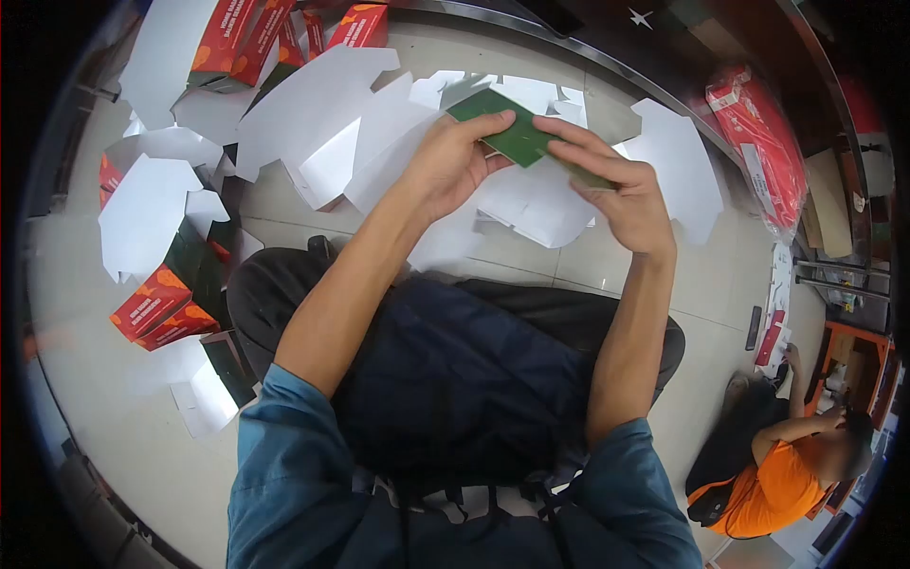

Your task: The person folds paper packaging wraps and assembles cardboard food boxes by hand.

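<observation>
A green cardboard panel (pixel 524 139), part of a box with white insides, is held up over the floor in front of my lap. My left hand (pixel 455 163) pinches its left end, thumb on top and fingers underneath. At the right end, my right hand (pixel 616 185) grips the panel with its fingertips along the edge and its thumb below. How far the fingers reach beneath is partly hidden. White unfolded cardboard sheets (pixel 545 211) lie on the floor under and around both hands.
Red and green boxes (pixel 161 308) with open white flaps stand at left, and more red boxes (pixel 360 27) lie at upper left. A plastic-wrapped red bundle (pixel 758 142) lies at upper right. A person in an orange shirt (pixel 773 488) sits at lower right.
</observation>
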Demonstrator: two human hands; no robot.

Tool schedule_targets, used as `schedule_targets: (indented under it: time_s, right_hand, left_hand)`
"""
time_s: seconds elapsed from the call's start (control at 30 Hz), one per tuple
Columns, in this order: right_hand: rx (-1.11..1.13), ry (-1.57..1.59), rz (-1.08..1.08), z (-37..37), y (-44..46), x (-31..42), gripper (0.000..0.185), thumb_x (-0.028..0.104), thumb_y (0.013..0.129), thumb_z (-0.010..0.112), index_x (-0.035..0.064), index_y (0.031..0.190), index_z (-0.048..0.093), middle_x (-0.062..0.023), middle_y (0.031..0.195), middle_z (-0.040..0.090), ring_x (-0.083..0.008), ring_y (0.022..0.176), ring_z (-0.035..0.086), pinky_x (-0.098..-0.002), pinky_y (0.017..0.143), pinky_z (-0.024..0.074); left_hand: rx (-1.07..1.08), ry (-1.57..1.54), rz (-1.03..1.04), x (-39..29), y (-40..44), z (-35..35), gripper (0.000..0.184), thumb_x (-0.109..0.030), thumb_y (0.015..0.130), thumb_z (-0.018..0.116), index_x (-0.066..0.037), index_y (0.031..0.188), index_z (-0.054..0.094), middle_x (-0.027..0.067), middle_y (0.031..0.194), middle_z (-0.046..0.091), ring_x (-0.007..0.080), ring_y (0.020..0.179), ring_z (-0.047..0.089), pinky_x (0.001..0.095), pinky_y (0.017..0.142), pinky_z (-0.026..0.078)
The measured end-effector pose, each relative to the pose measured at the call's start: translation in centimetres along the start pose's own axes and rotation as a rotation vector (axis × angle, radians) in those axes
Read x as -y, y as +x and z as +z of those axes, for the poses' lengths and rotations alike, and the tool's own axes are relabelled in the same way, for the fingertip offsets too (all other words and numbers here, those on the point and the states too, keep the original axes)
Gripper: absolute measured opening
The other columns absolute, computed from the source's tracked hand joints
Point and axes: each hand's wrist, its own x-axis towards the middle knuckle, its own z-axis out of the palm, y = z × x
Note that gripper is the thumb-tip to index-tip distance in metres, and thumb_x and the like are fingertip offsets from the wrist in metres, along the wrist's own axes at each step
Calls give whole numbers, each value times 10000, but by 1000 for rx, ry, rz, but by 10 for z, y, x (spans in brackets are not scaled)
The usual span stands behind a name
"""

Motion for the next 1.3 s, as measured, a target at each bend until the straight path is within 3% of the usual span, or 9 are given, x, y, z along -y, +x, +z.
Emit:
schedule_targets:
  time_s: [0.1,0.27,0.57,0.6,0.73,0.8,0.9,1.17,1.3]
  right_hand:
    - [-286,324,52,6,6,-5,456,-91,820,589,36,1255,637,-96,1331,595,-230,1255,522,-334,1062,388]
    - [-206,-326,-43,24,12,-11,445,28,824,701,190,1237,671,-95,1411,504,-282,1228,542,-350,1029,426]
    - [-419,-745,125,53,18,-32,504,192,889,664,208,1378,545,-209,1222,524,-337,1054,594,-389,854,509]
    - [-370,-857,134,56,21,-32,644,217,886,670,130,1467,407,-235,1186,502,-354,999,592,-386,850,503]
    - [-93,-339,119,52,13,-28,763,181,856,691,4,1478,285,-189,1098,548,-275,996,596,-370,881,487]
    - [-120,-207,169,29,5,-32,617,171,881,672,8,1396,372,-147,1049,575,-227,974,593,-358,874,489]
    - [-369,3,156,12,7,-36,285,185,972,581,14,1188,510,-68,939,599,-146,861,590,-298,796,488]
    - [-248,-197,440,22,17,-20,343,280,1000,539,132,1309,558,-48,718,553,-124,668,526,-275,665,446]
    - [-175,-317,238,26,19,-35,365,292,992,549,146,1327,543,-49,712,554,-136,639,509,-287,638,438]
  left_hand:
    - [3,-45,81,-2,-2,2,283,-127,946,618,33,1164,534,127,1108,625,214,1050,616,363,923,532]
    - [-140,25,115,-7,-1,2,218,-68,948,601,40,1134,566,125,1104,629,213,1029,626,349,943,531]
    - [-113,299,242,17,-5,10,272,-135,971,584,31,1186,587,86,1101,643,164,958,630,347,845,543]
    - [-127,332,224,17,-8,13,281,-156,968,595,27,1180,589,85,1094,653,158,943,629,323,820,526]
    - [-112,787,315,12,-12,12,346,-214,950,622,26,1193,568,127,1051,678,179,887,628,306,753,485]
    - [-79,1100,402,5,-12,5,374,-186,950,578,10,1260,507,235,1003,662,308,865,652,403,756,486]
    - [95,1445,225,-9,-18,0,383,-144,954,532,-28,1314,472,274,1008,644,409,876,640,456,756,479]
    - [114,1563,433,-19,-26,10,386,-141,929,434,-37,1280,553,285,790,627,444,757,626,510,730,462]
    - [150,1650,460,-28,-17,-5,408,-87,877,433,-66,1251,592,282,768,620,449,715,610,503,712,468]
